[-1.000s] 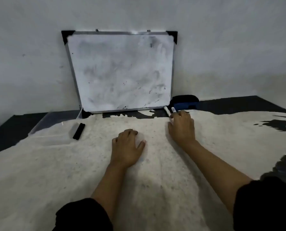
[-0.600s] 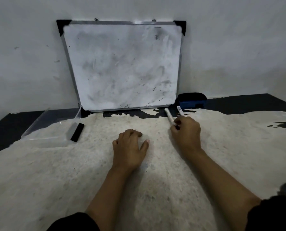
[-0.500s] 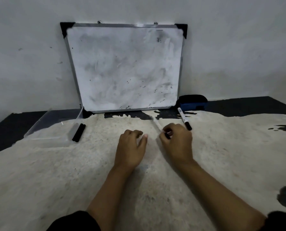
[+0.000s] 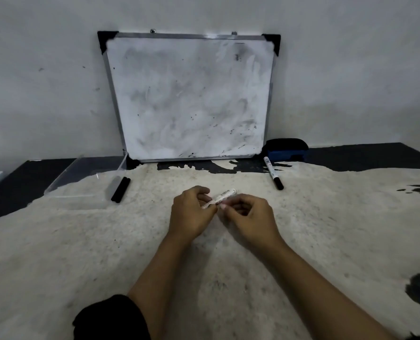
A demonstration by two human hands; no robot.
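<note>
A white marker [image 4: 222, 197] is held just above the pale hide in the middle of the view. My left hand [image 4: 193, 213] pinches its near end and my right hand [image 4: 249, 218] pinches it beside the left fingertips; the far end pokes up between them. A second white marker with a black cap [image 4: 272, 173] lies on the hide to the back right. A smudged whiteboard [image 4: 191, 99] leans against the wall behind.
A dark blue eraser [image 4: 286, 149] sits at the whiteboard's right foot. A clear plastic box [image 4: 86, 175] lies at the back left with a black marker [image 4: 121, 189] at its near corner. The hide [image 4: 81, 253] covers most of a black table.
My right hand picked up one of the two markers from the back right and brought it to the middle. My left hand lifted off the hide and took hold of the marker too.
</note>
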